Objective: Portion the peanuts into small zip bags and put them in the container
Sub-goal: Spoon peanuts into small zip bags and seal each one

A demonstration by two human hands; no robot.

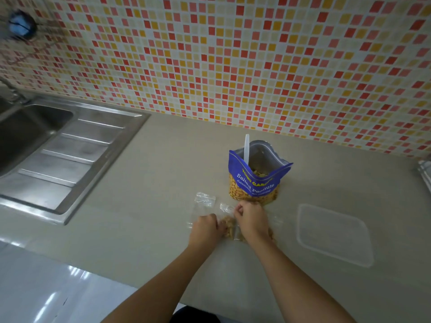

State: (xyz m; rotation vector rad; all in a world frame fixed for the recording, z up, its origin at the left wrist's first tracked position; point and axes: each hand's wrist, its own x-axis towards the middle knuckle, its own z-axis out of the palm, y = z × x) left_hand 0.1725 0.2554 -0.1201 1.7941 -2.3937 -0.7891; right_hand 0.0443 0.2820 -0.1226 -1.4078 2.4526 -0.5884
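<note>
Head view: both hands met over a small zip bag (229,226) holding peanuts, which lay on the beige tabletop (163,241) just in front of the big peanut pouch (254,184). The left hand (205,226) had its fingers curled, its grip closed on the bag's left side. The right hand (250,219) pinched the clear top edge of the same bag, so that grip was closed on it too. More peanuts showed just right of the right wrist; whether they sat in this bag or a 2nd one could not be told.

1 empty zip bag (204,201) lay flat just beyond the left hand, apart from the pouch. The blue pouch stood upright and open, peanuts visible inside, with a white utensil handle (246,148) sticking up out of its mouth.

The clear rectangular container (333,234) rested on the tabletop to the right of the hands, well apart from them, with no bag visible in it.

A steel sink (35,127) with its ribbed drainboard (70,155) was set into the tabletop at the far left, under a wall of red, orange and yellow mosaic tiles (233,66).
</note>
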